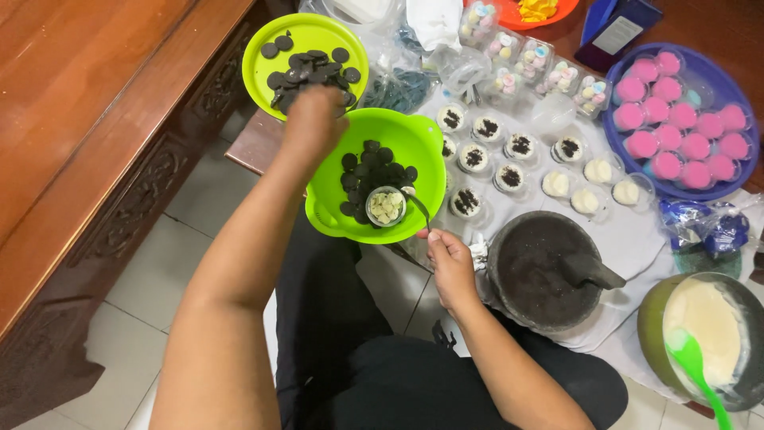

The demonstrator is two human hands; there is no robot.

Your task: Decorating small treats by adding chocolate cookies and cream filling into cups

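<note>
Thin, brittle dark round biscuits (pixel 306 68) are grasped by the left hand (pixel 313 119); a metal spoon (pixel 420 209) is pinched by the right hand (pixel 447 253); biscuits are best held lightly by their edges.

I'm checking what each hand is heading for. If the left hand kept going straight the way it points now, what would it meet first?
The left hand points up and away, over the green plate. It would likely first meet the pile of dark round cookies there, though its height above them is unclear.

I see a bowl (pixel 322 211) holding wafers and a small cup (pixel 386 205); a plate (pixel 259 60) of wafers lies behind it. Right of the bowl stand filled cups (pixel 509 177), nearer me a mortar (pixel 541 271), apparently on cloth (pixel 637 239). Far right: a basin (pixel 617 131).
</note>
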